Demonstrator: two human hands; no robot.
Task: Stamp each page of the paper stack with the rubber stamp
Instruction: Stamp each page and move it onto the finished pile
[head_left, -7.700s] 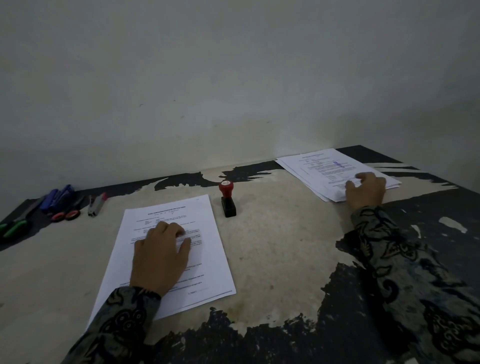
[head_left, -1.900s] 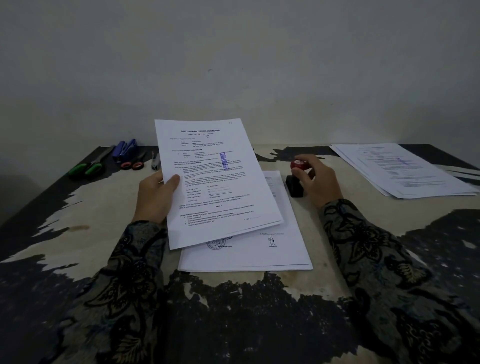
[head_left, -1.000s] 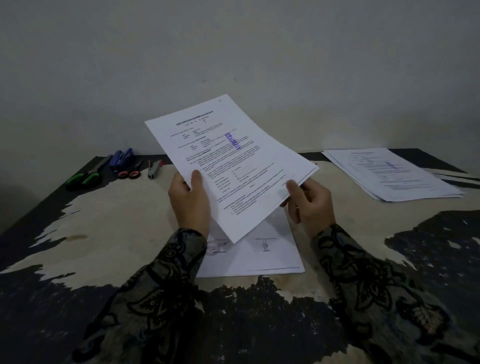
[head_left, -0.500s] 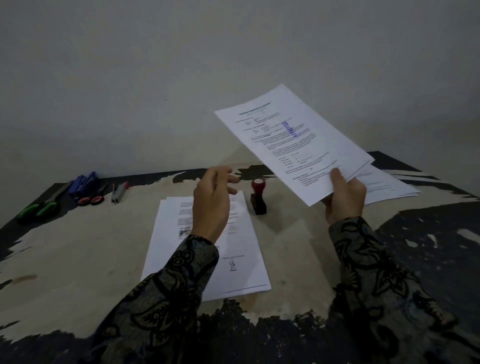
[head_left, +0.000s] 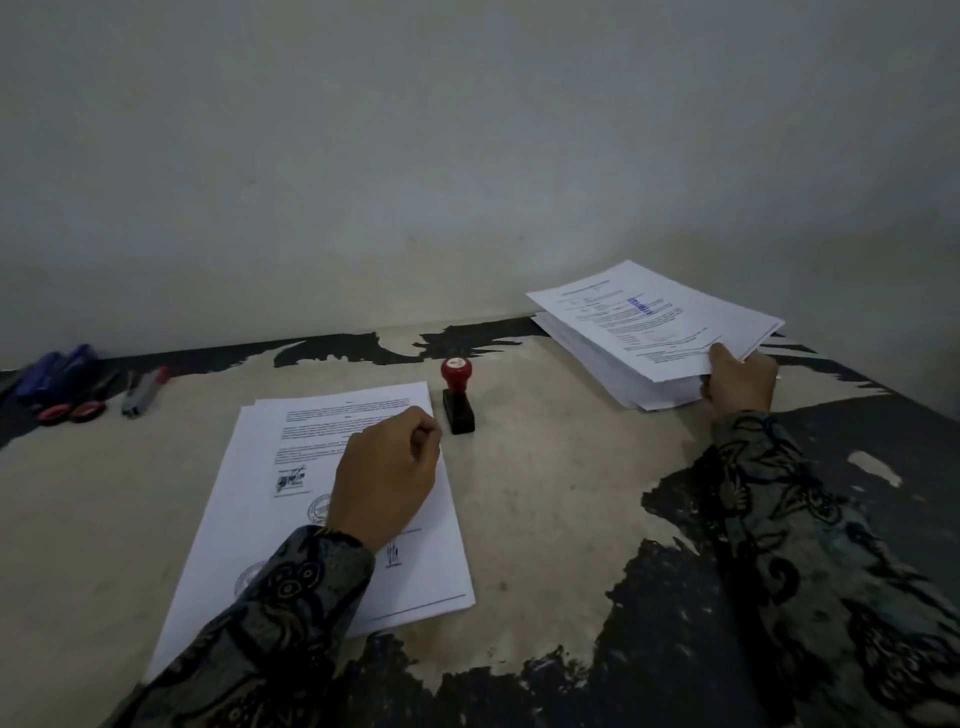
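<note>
The rubber stamp (head_left: 457, 397) is stood upright on the counter (head_left: 545, 493), just beside the far right corner of the unstamped paper stack (head_left: 270, 519) and a little ahead and to the right of the left hand (head_left: 387, 475). Its black base is seen to run away from the viewer, with the red knob on top. The left hand is rested on the stack with its fingers curled and nothing grasped. The right hand (head_left: 737, 387) is well apart, out at the right, where the stamped page (head_left: 660, 317) is pinched by its near edge over the finished pile (head_left: 623, 374). The left hand is judged nearer the stamp, though the right is likely to be freed for it once the page is laid down.
</note>
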